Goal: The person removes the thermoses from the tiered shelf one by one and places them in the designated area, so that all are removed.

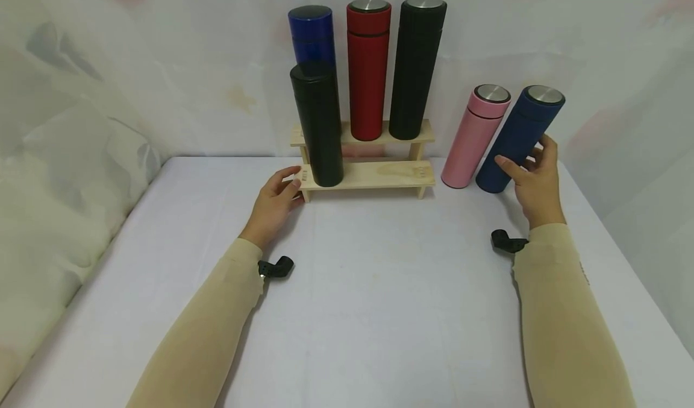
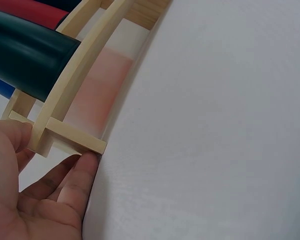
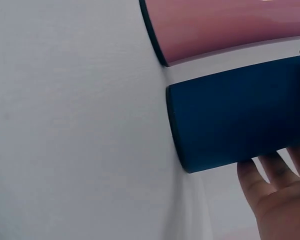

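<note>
Bench, white-covered; contents listed left to right.

Left sleeve, beige, reaching in over the front edge; small black device at the wrist.

Left hand: fingers grasping the left end of the wooden stand, thumb at the lower board, others about the end leg near the bench surface.

Wooden stand, pale, two-tier: set along the bench's rear edge, about the middle of its length.

Bright blue bottle: upper board, left end; lower part hidden behind the next item.

Dark green bottle: upright on the lower board, towards its left end.

Red bottle: upright on the upper board, middle; silver-topped lid.

Black bottle: upright on the upper board, right end; silver-topped lid.

Pink bottle: on the bench, just beside the stand's right end; silver-topped lid.

Navy bottle: near the bench's rear right corner, just beside the pink one, apart at the base; silver-topped lid. Whether the base bears fully on the bench, cannot tell.

Right hand: fingers grasping the navy bottle, thumb on the near side.

Right sleeve, beige, alongside the bench's right edge.
</note>
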Tool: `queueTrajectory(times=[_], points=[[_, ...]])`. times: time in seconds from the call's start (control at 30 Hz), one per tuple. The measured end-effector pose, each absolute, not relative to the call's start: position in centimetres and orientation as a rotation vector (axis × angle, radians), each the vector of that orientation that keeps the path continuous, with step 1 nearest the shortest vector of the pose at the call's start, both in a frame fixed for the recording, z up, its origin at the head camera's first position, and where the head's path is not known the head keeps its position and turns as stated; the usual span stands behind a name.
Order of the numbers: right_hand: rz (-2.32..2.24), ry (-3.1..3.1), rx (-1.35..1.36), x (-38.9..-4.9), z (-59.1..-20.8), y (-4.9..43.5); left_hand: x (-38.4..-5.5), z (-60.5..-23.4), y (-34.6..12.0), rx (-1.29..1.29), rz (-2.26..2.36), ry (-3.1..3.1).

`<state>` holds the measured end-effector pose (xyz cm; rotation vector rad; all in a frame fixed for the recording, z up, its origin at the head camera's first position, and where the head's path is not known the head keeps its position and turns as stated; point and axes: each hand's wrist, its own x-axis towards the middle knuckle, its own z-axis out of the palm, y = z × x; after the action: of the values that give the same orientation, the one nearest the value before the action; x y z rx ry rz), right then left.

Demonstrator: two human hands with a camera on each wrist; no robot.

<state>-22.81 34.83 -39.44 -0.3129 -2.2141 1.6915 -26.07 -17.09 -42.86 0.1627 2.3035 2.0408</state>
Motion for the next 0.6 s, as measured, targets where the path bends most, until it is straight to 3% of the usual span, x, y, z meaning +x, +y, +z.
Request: queueTrajectory(times=[0.6], points=[[1.928,-1.978,-0.289,-21.6,-36.7,35.7,-26.3,-43.3,-17.1,0.168,2.058,2.301]])
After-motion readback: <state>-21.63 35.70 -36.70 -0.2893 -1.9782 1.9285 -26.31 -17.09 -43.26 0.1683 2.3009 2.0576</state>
